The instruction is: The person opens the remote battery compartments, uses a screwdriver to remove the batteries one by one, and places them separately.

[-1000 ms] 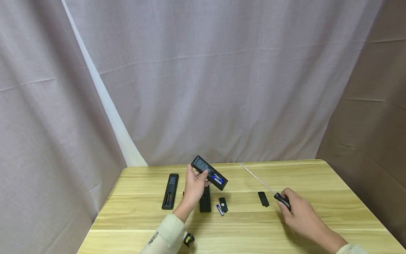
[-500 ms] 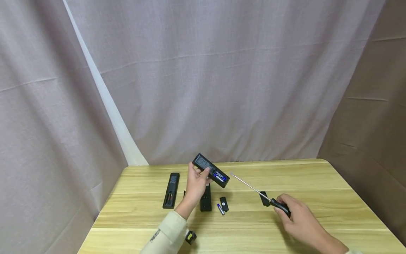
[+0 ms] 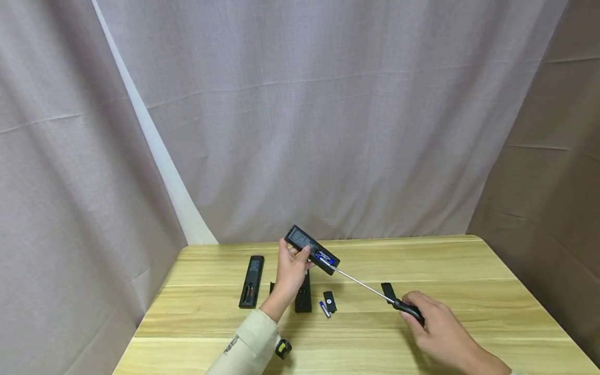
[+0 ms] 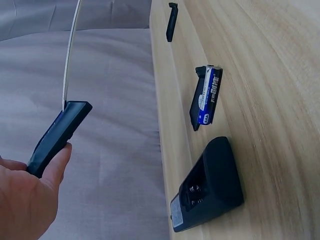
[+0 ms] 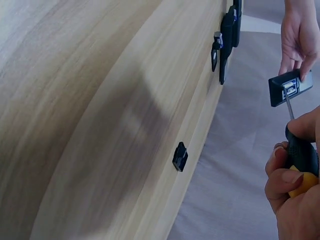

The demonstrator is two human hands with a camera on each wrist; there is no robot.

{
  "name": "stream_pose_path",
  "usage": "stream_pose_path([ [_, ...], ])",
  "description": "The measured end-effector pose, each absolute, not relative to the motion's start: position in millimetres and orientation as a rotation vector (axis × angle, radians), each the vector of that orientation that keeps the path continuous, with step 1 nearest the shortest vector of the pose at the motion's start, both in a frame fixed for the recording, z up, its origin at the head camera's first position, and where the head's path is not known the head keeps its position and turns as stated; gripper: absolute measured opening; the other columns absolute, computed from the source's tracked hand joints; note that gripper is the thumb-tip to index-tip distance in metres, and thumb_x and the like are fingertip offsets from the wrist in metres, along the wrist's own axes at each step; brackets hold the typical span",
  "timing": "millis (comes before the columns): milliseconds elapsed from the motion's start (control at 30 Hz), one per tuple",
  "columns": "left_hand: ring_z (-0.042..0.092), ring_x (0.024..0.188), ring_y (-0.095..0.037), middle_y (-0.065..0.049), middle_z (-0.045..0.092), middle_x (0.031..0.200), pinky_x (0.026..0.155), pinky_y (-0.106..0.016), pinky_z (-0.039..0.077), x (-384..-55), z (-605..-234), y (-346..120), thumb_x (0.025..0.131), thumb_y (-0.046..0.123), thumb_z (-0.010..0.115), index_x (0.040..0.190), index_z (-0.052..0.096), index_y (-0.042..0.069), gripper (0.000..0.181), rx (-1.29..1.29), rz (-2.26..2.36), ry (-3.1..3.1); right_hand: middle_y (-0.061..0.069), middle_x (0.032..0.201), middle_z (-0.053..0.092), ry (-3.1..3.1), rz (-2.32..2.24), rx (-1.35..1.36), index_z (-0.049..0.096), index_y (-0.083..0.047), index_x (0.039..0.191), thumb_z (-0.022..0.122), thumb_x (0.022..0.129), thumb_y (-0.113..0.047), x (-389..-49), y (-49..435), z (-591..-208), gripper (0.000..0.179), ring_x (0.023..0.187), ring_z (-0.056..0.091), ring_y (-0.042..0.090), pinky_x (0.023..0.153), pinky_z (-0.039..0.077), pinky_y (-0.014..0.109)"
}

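My left hand (image 3: 291, 271) grips a black remote control (image 3: 304, 241) above the table, its back facing me and tilted down to the right. Blue-and-silver batteries (image 3: 324, 258) lie in its uncovered compartment. My right hand (image 3: 438, 325) holds a screwdriver (image 3: 409, 311) by its black handle, which shows yellow at the end in the right wrist view. The screwdriver's long metal shaft reaches left, and its tip meets the remote at the lower end of the battery compartment. Whether the tip touches a battery or the compartment's edge cannot be told.
A second remote (image 3: 252, 281) with batteries showing lies at left. Another remote (image 4: 210, 187), its compartment uncovered, lies partly behind my left hand. A loose AAA battery (image 4: 210, 95) leans by a battery cover (image 3: 330, 301). Another cover (image 5: 180, 157) lies farther right on the table (image 3: 356, 344).
The screwdriver has swung down and left, bringing its tip from the air right of the remote to the battery compartment. My left hand has barely moved, still holding the remote.
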State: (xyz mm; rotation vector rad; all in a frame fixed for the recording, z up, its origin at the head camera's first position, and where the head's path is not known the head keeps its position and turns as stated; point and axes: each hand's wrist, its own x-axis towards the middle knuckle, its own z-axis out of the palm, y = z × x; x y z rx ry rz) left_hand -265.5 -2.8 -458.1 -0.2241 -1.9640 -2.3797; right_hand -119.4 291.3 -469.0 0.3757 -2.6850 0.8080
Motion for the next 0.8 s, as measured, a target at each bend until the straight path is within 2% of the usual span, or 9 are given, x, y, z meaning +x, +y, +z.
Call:
stream_pose_path([
  [167, 0.077, 0.114, -0.036, -0.031, 0.069, 0.131, 0.091, -0.037, 0.068, -264.3, -459.9, -0.3, 0.110, 0.003, 0.053, 0.141, 0.037, 0.007, 0.036, -0.236, -2.364, -1.976, -0.017, 0.081, 0.051, -2.654, 0.770, 0.405, 0.067, -0.019, 0.101, 0.076, 0.096, -0.005, -118.3, 287.9, -468.0, 0.018, 0.063, 0.040, -0.007, 0.054, 0.037, 0.017],
  [400, 0.074, 0.119, -0.041, -0.033, 0.067, 0.136, 0.096, -0.042, 0.067, -264.2, -463.0, 4.3, 0.110, 0.001, 0.051, 0.141, 0.035, 0.007, 0.036, -0.271, -2.357, -1.968, -0.019, 0.082, 0.054, -2.570, 0.626, 0.420, 0.067, -0.021, 0.096, 0.082, 0.088, -0.002, -117.3, 281.6, -466.7, 0.025, 0.069, 0.042, -0.007, 0.058, 0.038, 0.017],
  [567, 0.073, 0.123, -0.042, -0.033, 0.065, 0.139, 0.100, -0.046, 0.065, -265.1, -463.5, 4.9, 0.110, 0.002, 0.051, 0.141, 0.034, 0.007, 0.035, -0.287, -2.361, -1.969, -0.017, 0.083, 0.058, -2.594, 0.603, 0.391, 0.068, -0.018, 0.095, 0.081, 0.090, -0.004, -115.8, 275.8, -460.9, 0.020, 0.069, 0.042, -0.006, 0.058, 0.039, 0.018],
  [800, 0.073, 0.123, -0.042, -0.032, 0.064, 0.140, 0.100, -0.041, 0.065, -262.2, -464.7, 5.7, 0.111, 0.002, 0.050, 0.142, 0.034, 0.008, 0.036, -0.292, -2.353, -1.975, -0.011, 0.085, 0.066, -2.581, 0.517, 0.365, 0.070, -0.016, 0.094, 0.084, 0.087, -0.003, -112.8, 263.8, -455.2, 0.020, 0.069, 0.050, -0.008, 0.055, 0.045, 0.019],
])
